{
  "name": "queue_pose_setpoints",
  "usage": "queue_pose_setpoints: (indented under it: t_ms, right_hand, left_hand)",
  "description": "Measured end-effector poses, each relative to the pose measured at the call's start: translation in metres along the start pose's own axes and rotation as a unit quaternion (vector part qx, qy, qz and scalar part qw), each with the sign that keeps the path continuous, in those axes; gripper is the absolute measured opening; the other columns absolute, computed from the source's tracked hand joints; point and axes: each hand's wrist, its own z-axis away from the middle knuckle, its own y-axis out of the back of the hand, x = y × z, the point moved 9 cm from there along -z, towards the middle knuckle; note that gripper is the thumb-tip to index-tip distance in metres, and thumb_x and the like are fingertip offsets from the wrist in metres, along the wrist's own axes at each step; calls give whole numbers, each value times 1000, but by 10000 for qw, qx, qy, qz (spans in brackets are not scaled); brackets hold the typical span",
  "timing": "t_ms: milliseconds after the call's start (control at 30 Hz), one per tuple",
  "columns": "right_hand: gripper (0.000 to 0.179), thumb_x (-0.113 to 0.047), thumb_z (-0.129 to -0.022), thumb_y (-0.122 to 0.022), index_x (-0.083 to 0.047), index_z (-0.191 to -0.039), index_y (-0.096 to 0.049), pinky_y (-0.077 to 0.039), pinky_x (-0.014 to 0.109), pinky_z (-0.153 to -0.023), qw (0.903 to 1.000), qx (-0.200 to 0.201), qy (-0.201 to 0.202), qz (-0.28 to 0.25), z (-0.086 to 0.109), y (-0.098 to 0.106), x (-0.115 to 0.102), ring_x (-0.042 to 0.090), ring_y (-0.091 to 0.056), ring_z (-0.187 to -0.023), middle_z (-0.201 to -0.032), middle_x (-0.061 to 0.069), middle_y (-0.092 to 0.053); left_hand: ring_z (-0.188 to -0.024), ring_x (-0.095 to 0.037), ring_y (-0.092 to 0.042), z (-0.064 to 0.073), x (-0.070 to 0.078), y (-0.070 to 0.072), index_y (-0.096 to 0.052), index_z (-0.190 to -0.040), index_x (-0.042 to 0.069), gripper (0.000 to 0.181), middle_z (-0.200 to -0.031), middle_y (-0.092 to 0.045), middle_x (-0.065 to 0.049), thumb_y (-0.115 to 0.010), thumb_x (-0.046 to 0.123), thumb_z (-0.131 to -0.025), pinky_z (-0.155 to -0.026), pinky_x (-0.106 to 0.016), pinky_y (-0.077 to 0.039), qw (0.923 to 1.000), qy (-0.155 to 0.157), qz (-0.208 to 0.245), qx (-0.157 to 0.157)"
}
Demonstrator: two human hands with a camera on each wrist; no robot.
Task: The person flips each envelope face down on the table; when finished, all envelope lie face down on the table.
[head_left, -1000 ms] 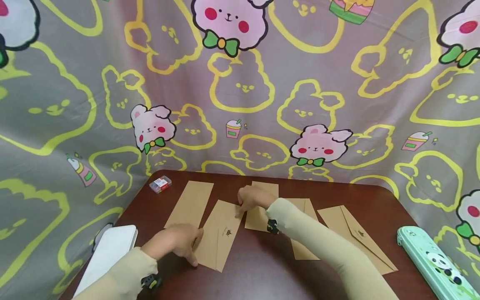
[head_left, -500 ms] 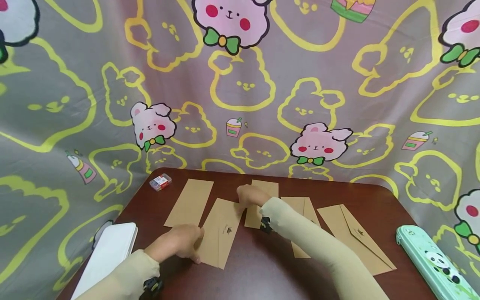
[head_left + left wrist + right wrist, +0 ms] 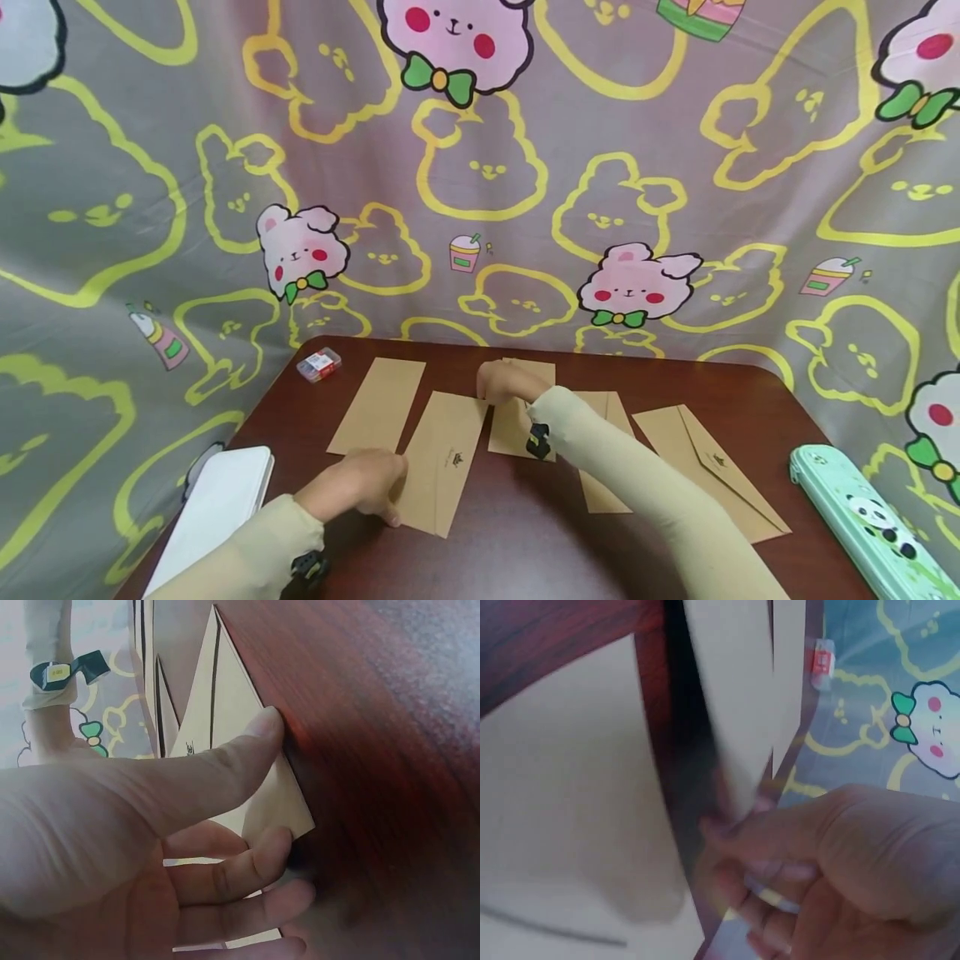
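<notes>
A brown kraft envelope [image 3: 442, 467] with a small dark crown print lies angled on the table between both hands. My left hand [image 3: 363, 483] holds its near left corner. In the left wrist view, the thumb [image 3: 259, 731] rests at the envelope's edge, and the other fingers curl by the corner. My right hand [image 3: 510, 385] is at the far right corner. Blurred in the right wrist view, its thumb and finger pinch the tip of the envelope [image 3: 742, 727]. Part of another envelope [image 3: 510, 437] shows under the right hand and sleeve.
One plain envelope [image 3: 382, 404] lies to the left; two flapped ones, a partly covered envelope [image 3: 603, 492] and a wider envelope [image 3: 705, 475], lie to the right. A small clear box [image 3: 318, 365], a white case [image 3: 213, 517] and a mint panda pencil case [image 3: 870, 521] sit near the table's edges.
My right fingers have moved from the envelope's right edge up to its far right corner. The left hand stays at the near left corner, and the envelope has barely shifted.
</notes>
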Motion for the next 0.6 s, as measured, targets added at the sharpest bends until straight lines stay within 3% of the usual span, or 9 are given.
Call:
queue_pose_setpoints:
  t_ms: [100, 200, 300, 600]
  right_hand:
    - [23, 4, -92, -65, -13, -104, -74, -55, 38, -93, 9965, 477, 545, -416, 7, 7, -1, 14, -66, -95, -112, 5, -75]
    - [21, 4, -91, -67, -13, -102, -72, -58, 37, -88, 9861, 820, 1307, -608, 16, 11, -7, 21, -71, -99, -106, 5, -76]
    - [20, 3, -91, -70, -13, -101, -73, -57, 34, -85, 9742, 1109, 1859, -643, 23, 13, -11, 19, -71, -97, -102, 3, -76]
    - [16, -3, -90, -76, -11, -103, -78, -58, 29, -85, 9552, 1385, 2470, -857, 30, 15, -5, 16, -74, -95, -103, 3, -79]
  left_hand:
    - [-80, -22, -62, 1, -1, 0, -61, -85, 12, 48, -79, -62, -1, -98, 36, -64, -76, -44, -53, 10000, -25, 8, -72]
    - [-76, -19, -58, 1, -2, 0, -61, -84, 13, 47, -77, -60, 0, -99, 32, -63, -73, -41, -51, 9997, 13, 146, -189]
    - [-74, -17, -56, 1, -3, 0, -61, -83, 13, 47, -75, -58, 2, -99, 30, -63, -72, -39, -50, 9993, 44, 194, -318]
    - [-76, -18, -57, 0, 0, -2, -61, -87, 12, 50, -77, -59, 1, -100, 32, -62, -75, -38, -51, 9986, -144, 356, -358]
